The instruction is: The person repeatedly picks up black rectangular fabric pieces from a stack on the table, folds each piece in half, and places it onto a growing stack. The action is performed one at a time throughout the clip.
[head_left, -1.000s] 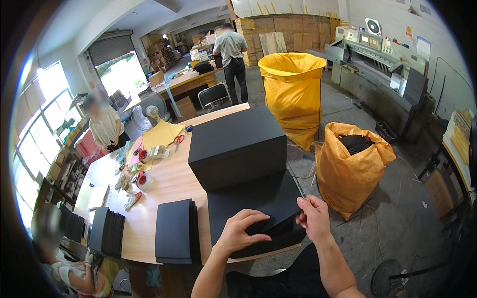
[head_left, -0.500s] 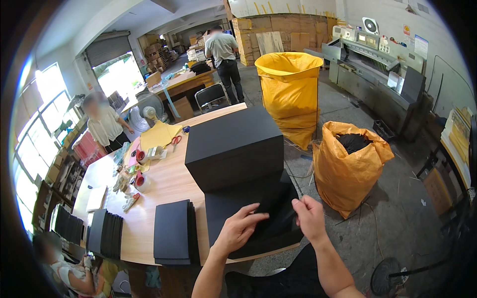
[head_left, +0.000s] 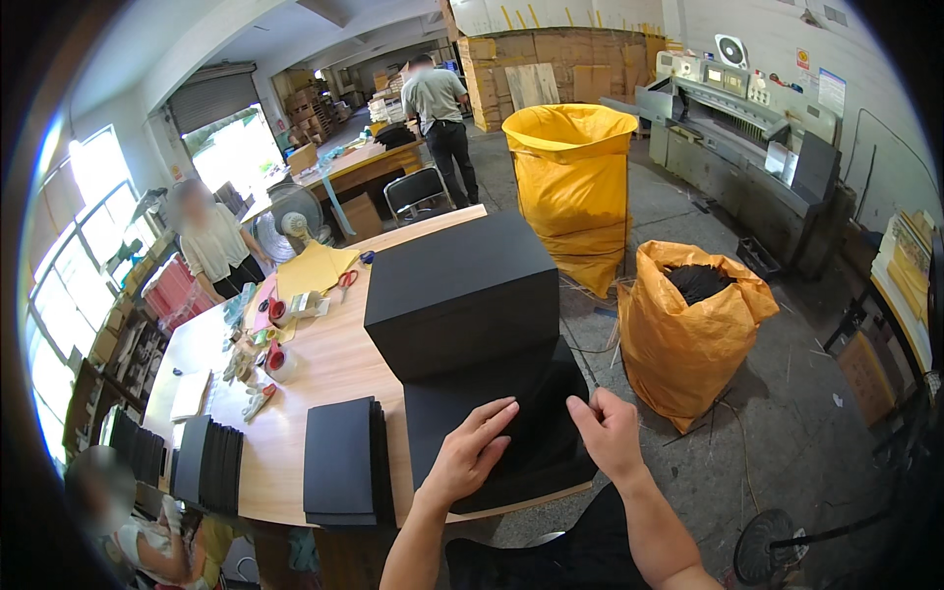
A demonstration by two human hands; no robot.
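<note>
A low stack of black sheets [head_left: 433, 418] lies at the front of the wooden table, directly before me. My left hand [head_left: 470, 454] rests over the top sheet, fingers stretched out, thumb apart from them. At the stack's right edge, my right hand [head_left: 608, 433] is closed with its fingers curled and thumb toward the sheet's edge; the black sheet seems pinched there, though the dark surface hides the exact grip. Behind the low stack rises a tall block of black sheets [head_left: 457, 261]. To the left stands a smaller black stack [head_left: 339, 460].
Red scissors [head_left: 347, 279], tape rolls [head_left: 280, 364] and yellow paper [head_left: 313, 267] lie on the table [head_left: 265, 452]. Right of it stand an orange sack [head_left: 688, 334] and a yellow sack [head_left: 570, 187]. A large machine [head_left: 747, 128] is farther right. Several people are nearby.
My left fingers have drawn closer together, and my right hand has shifted slightly left with its thumb straighter. The person at far left has moved a little nearer the table.
</note>
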